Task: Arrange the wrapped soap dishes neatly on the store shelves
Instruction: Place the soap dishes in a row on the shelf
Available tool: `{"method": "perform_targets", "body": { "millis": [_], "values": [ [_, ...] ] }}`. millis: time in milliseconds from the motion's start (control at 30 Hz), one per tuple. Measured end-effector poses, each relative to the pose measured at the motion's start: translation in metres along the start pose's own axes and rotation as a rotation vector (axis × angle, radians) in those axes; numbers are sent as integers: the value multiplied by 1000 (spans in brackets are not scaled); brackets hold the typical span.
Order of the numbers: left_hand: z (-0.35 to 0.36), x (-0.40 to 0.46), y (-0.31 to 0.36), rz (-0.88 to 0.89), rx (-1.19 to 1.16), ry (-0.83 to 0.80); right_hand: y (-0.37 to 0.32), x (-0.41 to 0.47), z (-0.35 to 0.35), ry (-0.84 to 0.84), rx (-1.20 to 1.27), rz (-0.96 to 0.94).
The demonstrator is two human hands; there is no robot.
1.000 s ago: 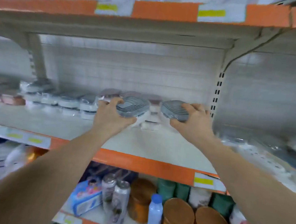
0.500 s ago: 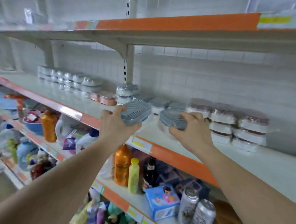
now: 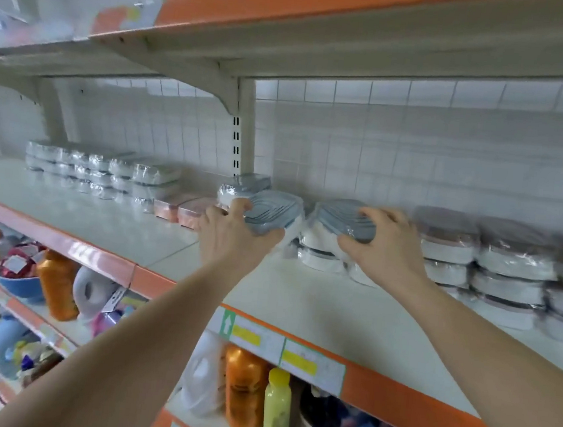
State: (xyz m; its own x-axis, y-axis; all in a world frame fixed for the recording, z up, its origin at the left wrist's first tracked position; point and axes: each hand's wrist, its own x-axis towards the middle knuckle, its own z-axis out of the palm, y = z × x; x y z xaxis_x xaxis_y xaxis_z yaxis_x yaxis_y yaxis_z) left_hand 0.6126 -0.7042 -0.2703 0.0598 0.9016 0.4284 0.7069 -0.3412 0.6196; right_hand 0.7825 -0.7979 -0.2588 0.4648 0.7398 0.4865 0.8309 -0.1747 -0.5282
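Below the orange-edged cream metal shelf (image 3: 299,304) stand orange and yellow plastic bottles (image 3: 244,388). Over that shelf, the left hand (image 3: 229,239) curls its fingers round a grey-lidded, film-wrapped soap dish (image 3: 270,212), held above the shelf surface. Just beside it, the right hand (image 3: 383,247) grips a second grey wrapped dish (image 3: 338,218) atop a white stack (image 3: 321,251). Farther back, more wrapped stacks (image 3: 509,266) line the white tiled wall (image 3: 416,150)
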Motion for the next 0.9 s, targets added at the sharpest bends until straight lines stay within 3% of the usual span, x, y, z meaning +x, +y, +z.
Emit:
{"method": "perform_targets", "body": {
  "millis": [433,567,733,900],
  "values": [
    [68,144,-11,363,152,-109,-28,57,63,209,-116,233],
    [76,154,-13,532,315,-238,-25,61,74,218,-148,285],
    [72,167,-38,729,452,-177,-26,71,78,161,-184,335],
    [76,164,-40,649,426,-201,-26,74,80,131,-216,326]
  ]
}}
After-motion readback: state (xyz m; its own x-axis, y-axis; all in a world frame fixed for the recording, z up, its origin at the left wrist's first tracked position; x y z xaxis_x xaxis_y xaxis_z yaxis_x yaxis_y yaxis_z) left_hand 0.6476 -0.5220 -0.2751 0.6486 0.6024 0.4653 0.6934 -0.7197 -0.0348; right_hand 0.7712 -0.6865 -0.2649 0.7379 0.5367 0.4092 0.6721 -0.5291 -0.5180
